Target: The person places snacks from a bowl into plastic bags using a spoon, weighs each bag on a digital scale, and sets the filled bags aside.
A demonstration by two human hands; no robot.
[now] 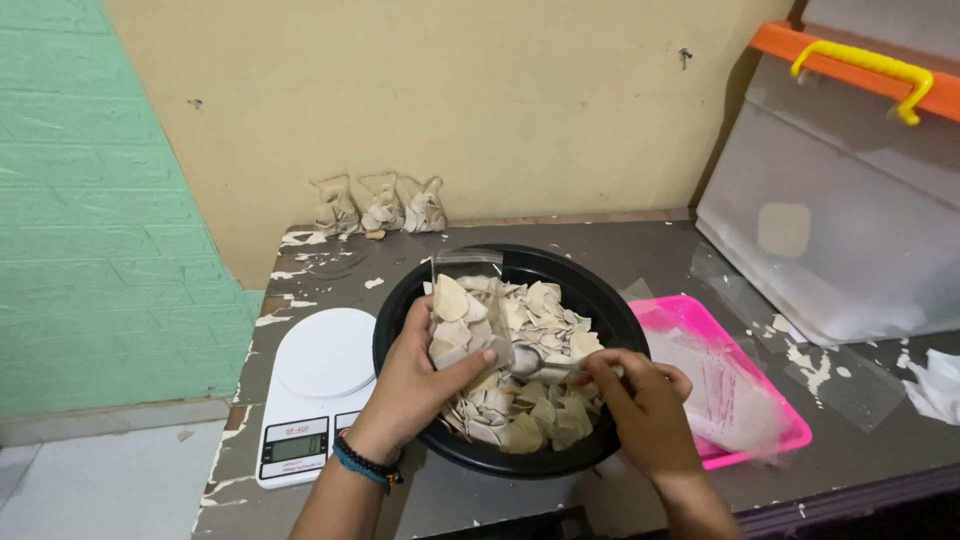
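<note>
while left hand (420,385) grips a chip-filled clear bag (465,315), right hand (645,400) pinches a spoon (545,362), over black bowl (400,310)

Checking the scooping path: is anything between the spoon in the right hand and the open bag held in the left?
Nothing visible. The spoon in the right hand sits just beside the clear bag held by the left hand, over the black bowl of chips.

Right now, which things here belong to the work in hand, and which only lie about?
In use: left hand holding clear bag of chips; right hand with spoon; black bowl.
Lying about: white scale, pink tray, three filled bags, plastic box.
</note>
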